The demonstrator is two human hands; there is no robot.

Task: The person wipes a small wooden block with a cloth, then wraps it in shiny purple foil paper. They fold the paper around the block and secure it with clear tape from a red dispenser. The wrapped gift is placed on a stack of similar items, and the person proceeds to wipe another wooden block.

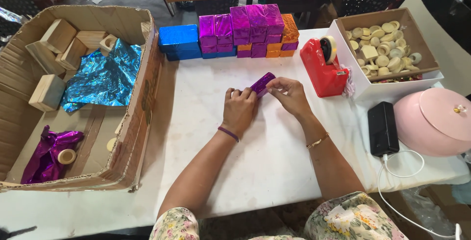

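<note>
Mid-table, left hand [239, 107] and right hand [289, 94] pinching a purple foil-wrapped block [262, 83]. Behind, stacked foil-wrapped blocks [240, 31] already finished; bare wooden blocks [54, 53] still unwrapped in cardboard box [140, 122], judging by sight.

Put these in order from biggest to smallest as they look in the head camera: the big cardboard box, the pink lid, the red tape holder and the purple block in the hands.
1. Big cardboard box
2. Pink lid
3. Red tape holder, though it sits farther away
4. Purple block
</note>
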